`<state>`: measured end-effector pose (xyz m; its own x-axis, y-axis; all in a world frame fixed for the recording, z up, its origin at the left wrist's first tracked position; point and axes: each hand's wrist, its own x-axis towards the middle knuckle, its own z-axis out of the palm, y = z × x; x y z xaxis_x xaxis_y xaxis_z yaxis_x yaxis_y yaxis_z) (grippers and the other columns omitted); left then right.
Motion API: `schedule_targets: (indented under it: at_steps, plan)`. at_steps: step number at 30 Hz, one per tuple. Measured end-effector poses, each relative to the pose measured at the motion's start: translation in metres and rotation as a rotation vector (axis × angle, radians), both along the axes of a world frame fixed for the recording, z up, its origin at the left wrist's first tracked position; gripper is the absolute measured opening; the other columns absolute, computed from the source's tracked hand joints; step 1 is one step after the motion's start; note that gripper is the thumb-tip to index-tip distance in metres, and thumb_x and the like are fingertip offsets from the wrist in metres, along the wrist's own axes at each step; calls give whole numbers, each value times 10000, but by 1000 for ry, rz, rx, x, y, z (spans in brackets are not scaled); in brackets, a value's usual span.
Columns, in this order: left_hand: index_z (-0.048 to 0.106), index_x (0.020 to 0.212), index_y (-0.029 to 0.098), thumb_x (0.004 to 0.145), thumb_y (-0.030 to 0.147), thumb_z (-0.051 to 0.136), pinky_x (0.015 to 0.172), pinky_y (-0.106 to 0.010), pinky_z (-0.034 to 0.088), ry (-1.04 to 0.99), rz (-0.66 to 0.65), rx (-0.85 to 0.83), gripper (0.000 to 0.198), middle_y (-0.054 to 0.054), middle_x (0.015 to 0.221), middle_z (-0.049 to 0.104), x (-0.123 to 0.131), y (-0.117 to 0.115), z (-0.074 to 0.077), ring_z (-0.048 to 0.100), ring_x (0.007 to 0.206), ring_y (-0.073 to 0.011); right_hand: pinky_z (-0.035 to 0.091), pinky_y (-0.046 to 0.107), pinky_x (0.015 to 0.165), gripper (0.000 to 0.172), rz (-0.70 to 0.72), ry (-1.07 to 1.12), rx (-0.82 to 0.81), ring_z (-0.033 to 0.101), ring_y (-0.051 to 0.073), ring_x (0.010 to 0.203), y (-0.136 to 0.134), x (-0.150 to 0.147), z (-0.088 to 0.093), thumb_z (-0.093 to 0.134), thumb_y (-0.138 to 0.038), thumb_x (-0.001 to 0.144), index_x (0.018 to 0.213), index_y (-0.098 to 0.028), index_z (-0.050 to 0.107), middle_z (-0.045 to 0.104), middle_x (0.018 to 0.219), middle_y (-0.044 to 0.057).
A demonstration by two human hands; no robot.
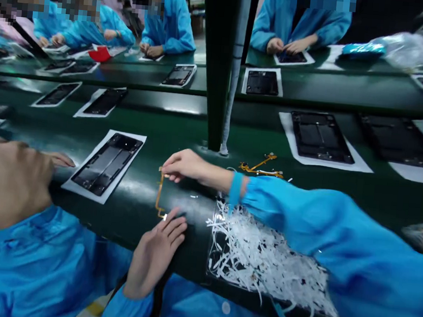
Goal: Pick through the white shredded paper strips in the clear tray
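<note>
My right hand pinches the top end of an orange flex cable, which hangs down over the green bench. Below it, my left hand has its fingers stretched out and apart. Its fingertips are close to the cable's lower end, where a small white piece shows; I cannot tell whether they touch. More orange flex cables lie on the bench beyond my right wrist. To the left, a dark tablet housing rests on a white sheet.
Under my right forearm, a clear tray holds a heap of white paper strips. A post rises from the bench. More tablet housings lie along it. A co-worker's blurred arm is close on the left; others sit opposite.
</note>
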<state>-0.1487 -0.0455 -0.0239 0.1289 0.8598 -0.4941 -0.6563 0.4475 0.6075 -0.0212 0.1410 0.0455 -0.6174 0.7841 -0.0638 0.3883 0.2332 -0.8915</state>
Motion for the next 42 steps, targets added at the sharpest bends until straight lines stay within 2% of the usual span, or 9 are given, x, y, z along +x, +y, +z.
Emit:
schedule_targets:
  at_steps: [4,8,9,12,17,25,31,37,42]
  plan:
    - [693,1232,203,851,330,642,940,-300,544,-64,2,-157,405,-95,1166,717,-22,-31,-17,675,1067,-214,467,134,549,332,-54,-145,260,643,52,553,14,-16,-20,582,-288,895,621,-109,636,710,648,-44]
    - [749,1012,189,866,316,677,838,-314,532,56,-46,-37,207,-77,905,689,-22,-35,-20,636,858,-209,414,201,595,728,34,-320,445,620,38,666,21,56,-17,60,-350,909,584,-29,627,694,821,-11]
    - [744,982,187,881,326,668,813,-306,517,79,-78,6,188,-68,862,667,-21,-31,-18,613,826,-200,431,195,638,692,52,-375,474,634,41,689,25,83,-14,130,-355,938,646,-44,674,708,835,-10]
    - [730,933,186,917,344,639,749,-278,466,119,-188,111,183,-45,784,621,-19,-12,-8,566,759,-175,482,217,690,211,34,-574,539,676,110,733,40,166,-8,581,-217,878,862,-124,771,758,870,61]
    - [716,906,188,921,339,654,743,-272,428,160,-363,214,165,-28,765,634,-8,13,2,573,742,-158,476,276,645,194,28,-806,590,670,167,757,40,245,-26,633,-159,846,973,-144,779,734,1054,133]
    - [687,914,159,933,355,639,755,-276,406,219,-444,195,203,-25,755,634,12,12,-4,564,738,-148,358,280,542,297,48,-878,654,569,136,665,31,252,-48,423,-246,975,939,-120,689,657,1053,140]
    - [675,896,146,931,356,640,756,-273,411,245,-436,167,217,-25,755,619,18,17,-1,559,740,-147,476,308,650,371,54,-791,615,643,181,784,40,245,-47,451,-421,996,1161,-170,667,629,1161,129]
    - [676,882,143,927,345,648,759,-272,415,253,-429,170,209,-23,735,615,31,22,6,558,732,-143,423,315,594,281,88,-739,586,591,175,674,34,218,-55,440,-298,972,958,-137,669,641,1050,134]
    - [677,887,140,931,347,642,753,-267,416,260,-440,165,214,-24,732,617,33,24,5,560,726,-137,428,292,627,230,5,-641,535,611,186,711,37,226,-50,466,-305,957,975,-165,647,672,898,85]
